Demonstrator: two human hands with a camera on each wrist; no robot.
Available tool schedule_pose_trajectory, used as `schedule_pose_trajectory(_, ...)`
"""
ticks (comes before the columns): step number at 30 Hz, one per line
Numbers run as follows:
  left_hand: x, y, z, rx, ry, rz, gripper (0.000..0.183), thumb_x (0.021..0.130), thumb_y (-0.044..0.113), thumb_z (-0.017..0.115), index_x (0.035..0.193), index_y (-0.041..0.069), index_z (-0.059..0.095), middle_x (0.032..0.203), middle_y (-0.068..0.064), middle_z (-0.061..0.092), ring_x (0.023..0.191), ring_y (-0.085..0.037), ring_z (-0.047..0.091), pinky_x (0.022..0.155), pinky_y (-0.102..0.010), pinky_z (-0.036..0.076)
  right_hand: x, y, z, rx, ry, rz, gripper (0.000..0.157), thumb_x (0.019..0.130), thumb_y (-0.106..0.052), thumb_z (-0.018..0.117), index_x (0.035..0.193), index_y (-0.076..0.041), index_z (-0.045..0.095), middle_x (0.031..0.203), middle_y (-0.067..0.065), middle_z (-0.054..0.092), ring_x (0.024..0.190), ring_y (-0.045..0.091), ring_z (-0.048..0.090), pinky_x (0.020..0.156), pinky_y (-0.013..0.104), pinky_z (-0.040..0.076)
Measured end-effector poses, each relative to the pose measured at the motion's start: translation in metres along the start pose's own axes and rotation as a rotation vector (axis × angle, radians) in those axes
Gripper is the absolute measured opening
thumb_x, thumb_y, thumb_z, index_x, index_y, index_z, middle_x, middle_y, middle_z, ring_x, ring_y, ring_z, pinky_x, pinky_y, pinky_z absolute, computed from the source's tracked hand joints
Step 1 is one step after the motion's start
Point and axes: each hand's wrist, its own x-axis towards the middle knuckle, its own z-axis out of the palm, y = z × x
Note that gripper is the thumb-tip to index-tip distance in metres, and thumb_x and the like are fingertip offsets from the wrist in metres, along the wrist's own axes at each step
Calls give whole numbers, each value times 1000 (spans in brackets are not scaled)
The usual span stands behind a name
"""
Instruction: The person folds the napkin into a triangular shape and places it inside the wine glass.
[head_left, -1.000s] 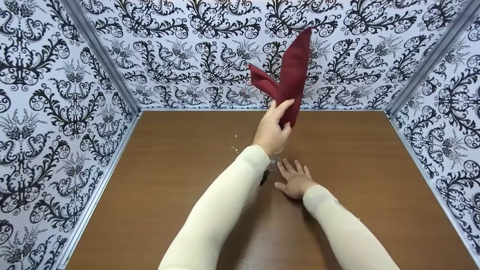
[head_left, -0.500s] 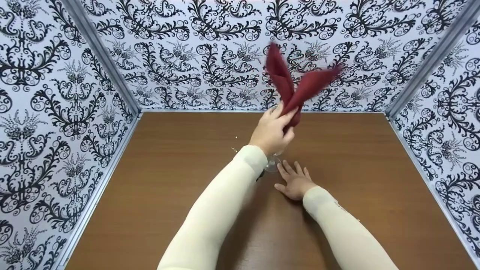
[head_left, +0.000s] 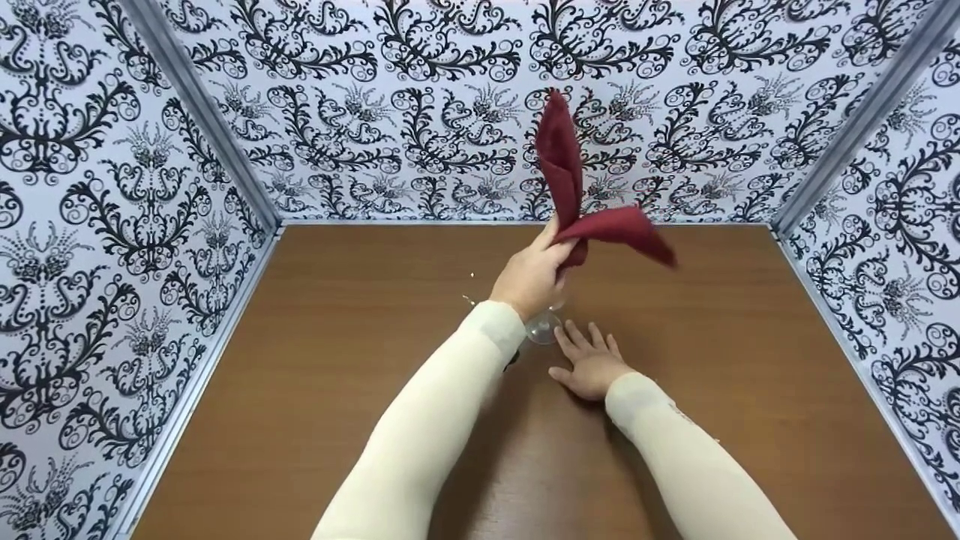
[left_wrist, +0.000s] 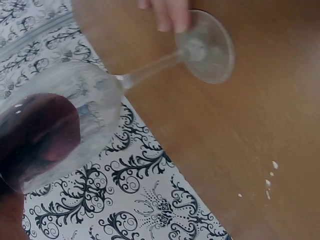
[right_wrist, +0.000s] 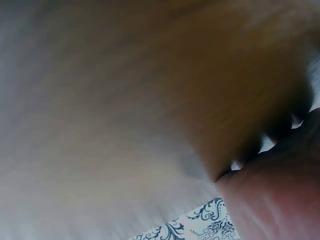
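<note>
A dark red cloth napkin (head_left: pixel 561 165) stands up out of my left hand (head_left: pixel 529 277), one pointed end upright and the other drooping right. The left fingers grip its gathered middle. Beneath that hand is a clear stemmed wine glass (left_wrist: pixel 150 70), upright on the table; the head view shows little more than its foot (head_left: pixel 543 328). In the left wrist view, the red cloth (left_wrist: pixel 42 132) shows through the bowl. My right hand (head_left: pixel 592 367) lies flat with spread fingers, its fingertips touching the glass's foot. The right wrist view is mostly blurred.
The brown wooden table (head_left: pixel 337 360) has small white marks (head_left: pixel 470 300) left of the glass. Black-and-white patterned walls (head_left: pixel 375 112) with grey metal corner posts enclose it at the back and sides.
The napkin has swung round as the left hand turned: one end now stands upright, the other has fallen to the right. The left hand moved slightly left and down. The right hand stayed put.
</note>
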Motion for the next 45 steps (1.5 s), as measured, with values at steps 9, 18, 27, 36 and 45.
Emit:
schedule_pose_trajectory(9,-3,-8,-1,48,3,41,55,104,24,56,158,27,51,174,-7,29,134,-28,64,110,-41,53,-2,-1,-1,-8,-20,7,82,108,-55,47,171,-17,9,179,12,1,162,51,-8,127,72,-2)
schedule_pose_trajectory(18,-6,-13,4,176,-36,59,55,102,18,50,157,24,51,172,-10,33,137,-29,61,118,-52,46,-2,-2,-1,0,-15,3,83,107,-53,48,171,-15,12,179,13,2,162,51,-7,126,72,-2)
schedule_pose_trajectory(27,-16,-11,13,131,-19,4,42,107,26,51,147,23,63,173,-1,34,137,-28,62,118,-52,46,-2,-1,-2,-21,-13,13,82,108,-54,49,171,-17,12,179,11,3,162,51,-5,126,74,0)
schedule_pose_trajectory(36,-24,-17,19,116,-23,-34,53,104,43,53,153,21,57,171,-10,36,154,-25,43,122,-55,40,0,1,-1,-52,-12,11,82,108,-56,46,171,-19,9,179,10,2,162,50,-5,126,74,1)
schedule_pose_trajectory(45,-29,-16,30,137,19,-64,56,100,45,59,152,23,57,169,-9,38,154,-25,43,121,-53,41,-2,0,-1,-33,-4,0,83,107,-56,48,171,-18,10,179,11,3,162,51,-5,126,74,0)
